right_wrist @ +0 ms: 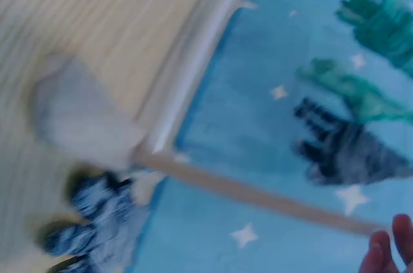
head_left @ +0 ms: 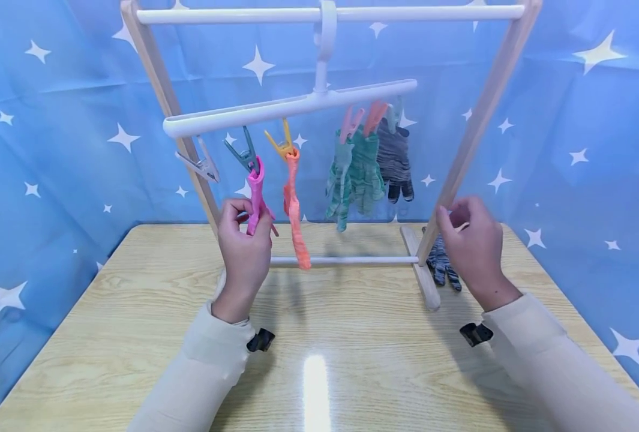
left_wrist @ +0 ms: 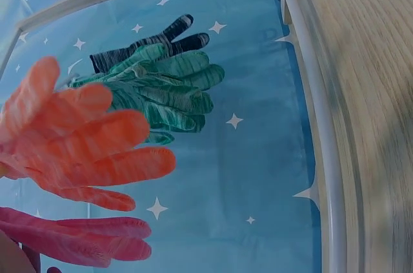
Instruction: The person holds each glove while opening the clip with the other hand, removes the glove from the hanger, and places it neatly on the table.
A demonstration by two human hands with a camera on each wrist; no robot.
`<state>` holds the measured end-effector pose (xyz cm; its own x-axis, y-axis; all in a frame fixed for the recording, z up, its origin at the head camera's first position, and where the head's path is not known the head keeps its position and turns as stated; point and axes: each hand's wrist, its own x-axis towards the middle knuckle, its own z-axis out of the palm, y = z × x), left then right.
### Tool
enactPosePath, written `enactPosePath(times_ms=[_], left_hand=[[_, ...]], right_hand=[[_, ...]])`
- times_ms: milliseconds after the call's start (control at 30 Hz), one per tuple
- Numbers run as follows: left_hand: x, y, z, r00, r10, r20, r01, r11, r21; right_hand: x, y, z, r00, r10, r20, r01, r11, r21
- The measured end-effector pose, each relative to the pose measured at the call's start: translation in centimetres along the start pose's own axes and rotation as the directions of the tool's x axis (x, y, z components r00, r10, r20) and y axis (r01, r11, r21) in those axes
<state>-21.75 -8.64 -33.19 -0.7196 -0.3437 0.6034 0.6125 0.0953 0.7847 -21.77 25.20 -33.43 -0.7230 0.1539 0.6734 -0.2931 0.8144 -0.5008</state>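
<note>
My left hand pinches the lower part of a pink glove, which hangs from a dark teal clothespin. Beside it, an orange glove hangs from a yellow clothespin. Both clothespins are on a white hanger that tilts down to the left. At its left end a pale grey clothespin bears nothing. My right hand is raised by the rack's right post, fingers loosely curled, with nothing visible in them. In the left wrist view the pink glove lies below the orange one.
Two green gloves and a dark grey glove hang on the hanger's right half. Another grey-black glove lies on the table behind the rack's right foot. A white lower bar crosses the rack near the tabletop.
</note>
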Motion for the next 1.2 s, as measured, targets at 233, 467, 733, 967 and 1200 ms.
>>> enactPosePath(times_ms=[233,467,733,967,1200], left_hand=[[-0.2,0.4,0.0,1.0,-0.008,0.012,0.008,1.0,0.018],[-0.5,0.2,0.2,0.999,0.03,0.04,-0.033,0.997,0.065],[-1.1,0.3,0.3,0.997,0.03,0.07,-0.039,0.992,0.123],[-1.2,0.5,0.4,0.996,0.009,0.09,-0.017,0.996,0.087],[-1.3,0.6,0.6,0.995,0.004,0.101,-0.002,1.0,-0.015]], right_hand=[[0.1,-4.7,-0.3,0.969,-0.244,-0.047,0.248,0.963,0.109],[1.3,-10.0,-0.5,0.915,-0.399,-0.065,0.404,0.894,0.193],[2.4,-15.2,0.0,0.864,-0.499,0.06,0.473,0.848,0.239],[2.8,-18.5,0.9,0.842,-0.524,0.128,0.48,0.836,0.265],[3.3,-20.7,2.0,0.837,-0.517,0.18,0.467,0.845,0.261]])
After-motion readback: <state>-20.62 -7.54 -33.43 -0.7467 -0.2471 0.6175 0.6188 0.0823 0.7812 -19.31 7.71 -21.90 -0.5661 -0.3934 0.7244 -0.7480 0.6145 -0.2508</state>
